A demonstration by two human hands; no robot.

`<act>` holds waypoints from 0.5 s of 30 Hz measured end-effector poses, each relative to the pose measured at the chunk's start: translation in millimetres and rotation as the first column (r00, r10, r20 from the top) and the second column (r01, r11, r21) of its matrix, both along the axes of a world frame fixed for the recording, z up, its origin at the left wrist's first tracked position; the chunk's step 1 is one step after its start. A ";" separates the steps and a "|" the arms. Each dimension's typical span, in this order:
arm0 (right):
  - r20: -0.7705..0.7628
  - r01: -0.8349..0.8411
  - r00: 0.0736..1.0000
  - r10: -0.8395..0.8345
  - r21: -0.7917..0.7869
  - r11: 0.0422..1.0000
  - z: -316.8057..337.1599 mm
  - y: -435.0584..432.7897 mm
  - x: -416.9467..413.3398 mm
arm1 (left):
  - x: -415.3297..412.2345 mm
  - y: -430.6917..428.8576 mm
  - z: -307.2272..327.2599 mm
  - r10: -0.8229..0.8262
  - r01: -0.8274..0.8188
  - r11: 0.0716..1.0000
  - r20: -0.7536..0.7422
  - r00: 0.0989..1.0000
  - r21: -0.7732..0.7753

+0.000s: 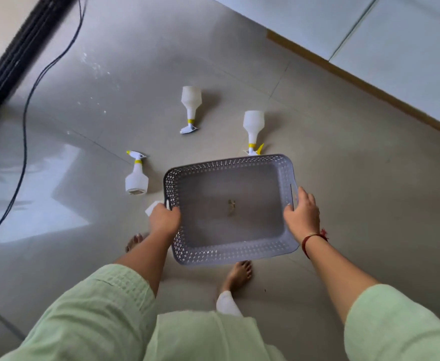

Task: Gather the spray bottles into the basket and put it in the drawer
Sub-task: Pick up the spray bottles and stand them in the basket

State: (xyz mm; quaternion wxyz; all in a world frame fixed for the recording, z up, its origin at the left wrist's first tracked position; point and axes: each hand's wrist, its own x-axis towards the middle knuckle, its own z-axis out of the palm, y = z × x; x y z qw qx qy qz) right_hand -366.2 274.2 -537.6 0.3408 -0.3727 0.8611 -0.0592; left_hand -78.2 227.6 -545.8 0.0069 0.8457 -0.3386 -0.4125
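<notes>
I hold an empty grey perforated basket (229,254) above the floor. My left hand (164,220) grips its left handle and my right hand (301,216) grips its right handle. Three white spray bottles with yellow collars lie on the tiled floor beyond it: one at the left (136,177), one further back in the middle (190,105), one at the right (252,126) with its nozzle partly hidden behind the basket's far rim. A white corner (153,207) of something shows by my left hand, mostly hidden.
A black cable (25,142) runs across the floor at the left, beside a dark ribbed object (18,50) at the top left. White cabinet fronts (401,56) with a wooden plinth fill the top right. My bare feet (238,274) stand under the basket.
</notes>
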 end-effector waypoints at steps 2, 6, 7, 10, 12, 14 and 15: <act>-0.015 -0.027 1.000 0.027 0.007 1.000 -1.2 -12.9 13.2 | 19.1 -6.3 -3.0 0.052 -0.052 0.999 -0.017 0.999 -0.014; -0.044 -0.040 0.998 0.040 0.003 0.999 -10.7 -45.3 51.3 | 69.2 -19.1 -26.1 0.095 -0.094 0.995 -0.037 0.995 0.034; -0.055 -0.044 0.998 0.044 -0.001 0.999 -14.7 -55.2 62.4 | 82.8 -25.4 -33.4 0.115 -0.111 0.992 -0.062 0.991 0.051; -0.088 -0.065 0.994 0.066 0.013 0.998 -24.5 -86.1 100.2 | 124.6 -47.1 -47.7 0.172 -0.158 0.982 -0.138 0.975 0.107; -0.103 -0.069 0.992 0.071 0.026 0.997 -28.8 -112.6 130.0 | 154.1 -65.3 -49.3 0.180 -0.159 0.979 -0.177 0.968 0.128; -0.115 -0.066 0.991 0.069 0.032 0.997 -29.8 -143.6 160.3 | 183.3 -86.1 -48.0 0.183 -0.158 0.977 -0.191 0.964 0.143; -0.121 -0.067 0.990 0.070 0.030 0.997 -29.0 -157.4 172.2 | 194.4 -94.3 -47.0 0.183 -0.152 0.975 -0.195 0.964 0.161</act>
